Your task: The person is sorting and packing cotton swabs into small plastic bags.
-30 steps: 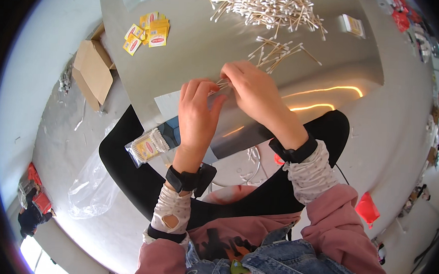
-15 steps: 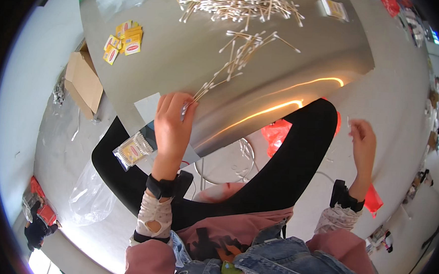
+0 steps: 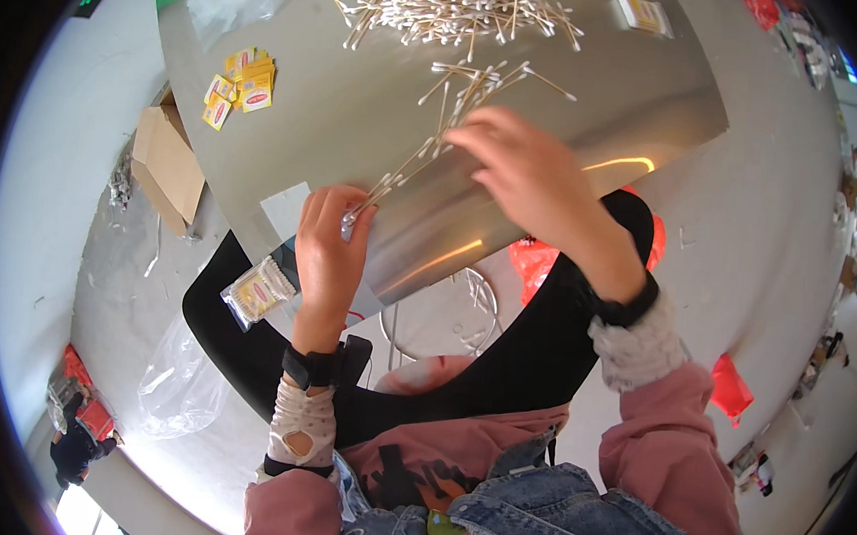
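Note:
My left hand [image 3: 330, 248] is closed round several cotton swabs [image 3: 348, 223] at the near left of the metal table [image 3: 339, 127]; their white tips show at its fingers. A thin trail of loose cotton swabs [image 3: 415, 162] runs from there toward the far side. My right hand [image 3: 521, 166] is over the table beside this trail, its fingers stretched and parted from the thumb, slightly blurred. Whether a fingertip touches a swab I cannot tell. Farther back lies a large heap of cotton swabs [image 3: 452, 7].
Small yellow cards [image 3: 249, 84] lie at the table's left, a packet [image 3: 644, 15] at its far right. A packed bag of swabs [image 3: 258, 292] rests on my left leg. On the floor are a cardboard box [image 3: 167, 169], a clear plastic bag [image 3: 185, 381] and a red bag [image 3: 732, 390].
My right hand has swung from beyond the table's right side to the loose swabs; the swab at its fingertips no longer shows. My left hand has barely moved.

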### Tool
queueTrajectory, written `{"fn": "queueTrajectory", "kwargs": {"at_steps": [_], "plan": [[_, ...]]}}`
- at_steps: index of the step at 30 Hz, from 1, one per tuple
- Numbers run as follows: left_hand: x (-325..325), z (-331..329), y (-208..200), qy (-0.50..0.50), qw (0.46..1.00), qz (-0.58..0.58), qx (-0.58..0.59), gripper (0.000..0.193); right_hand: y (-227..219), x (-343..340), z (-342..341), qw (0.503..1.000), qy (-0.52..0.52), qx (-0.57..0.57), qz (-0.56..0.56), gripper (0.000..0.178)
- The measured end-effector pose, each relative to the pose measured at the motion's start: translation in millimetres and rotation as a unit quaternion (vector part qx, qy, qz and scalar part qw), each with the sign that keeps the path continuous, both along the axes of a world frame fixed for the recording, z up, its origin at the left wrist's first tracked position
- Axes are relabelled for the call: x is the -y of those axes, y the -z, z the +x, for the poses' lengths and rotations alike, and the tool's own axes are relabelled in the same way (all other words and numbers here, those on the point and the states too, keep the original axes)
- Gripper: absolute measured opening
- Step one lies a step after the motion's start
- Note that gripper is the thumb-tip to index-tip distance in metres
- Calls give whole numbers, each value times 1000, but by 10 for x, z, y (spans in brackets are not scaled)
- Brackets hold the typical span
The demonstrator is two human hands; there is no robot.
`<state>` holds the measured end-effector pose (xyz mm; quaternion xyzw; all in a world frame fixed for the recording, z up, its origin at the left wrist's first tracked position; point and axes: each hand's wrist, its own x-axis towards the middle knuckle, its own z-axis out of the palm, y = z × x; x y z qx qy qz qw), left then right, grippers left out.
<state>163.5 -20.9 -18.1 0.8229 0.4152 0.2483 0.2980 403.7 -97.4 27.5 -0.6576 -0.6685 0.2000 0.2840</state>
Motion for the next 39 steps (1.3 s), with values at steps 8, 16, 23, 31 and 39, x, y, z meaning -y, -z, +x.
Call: {"fn": "queueTrajectory", "kwargs": {"at_steps": [8, 16, 23, 31, 39], "plan": [[-238, -176, -23, -27, 1000, -12, 7, 12, 466, -492, 120, 996, -91, -1, -13, 14], [-493, 260, -2, -22, 998, -53, 36, 11, 481, -430, -522, 997, -65, -5, 36, 14], [-370, 385, -161, 25, 999, -41, 16, 24, 123, -249, -44, 997, 54, -54, 28, 34], [-252, 516, -6, 63, 997, 33, 14, 32, 369, -463, 382, 987, -74, 128, 62, 47], [-280, 417, 105, 46, 997, 41, 56, 15, 453, -620, 464, 992, -93, 72, 54, 13]]}}
